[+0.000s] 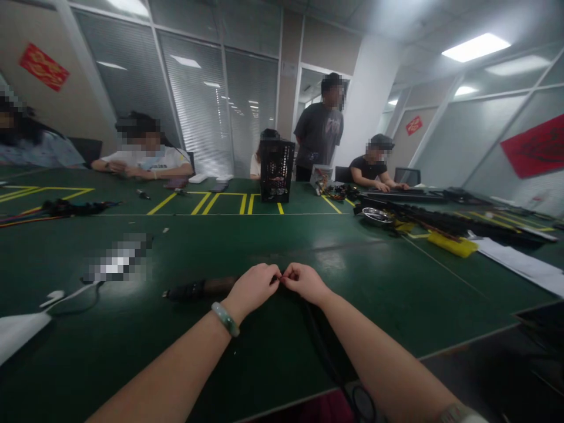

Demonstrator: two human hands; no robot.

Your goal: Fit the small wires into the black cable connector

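My left hand and my right hand meet fingertip to fingertip over the dark green table. Both are closed in a pinch on something small and reddish between them that I cannot make out. A jade bangle sits on my left wrist. A dark cable bundle lies on the table just left of my left hand. Under my right forearm a black cable runs down toward the table's near edge.
A black computer case stands at the table's middle back. A metal bowl, a yellow box and long black parts lie at the right. White papers lie far right. Several people sit or stand along the far side.
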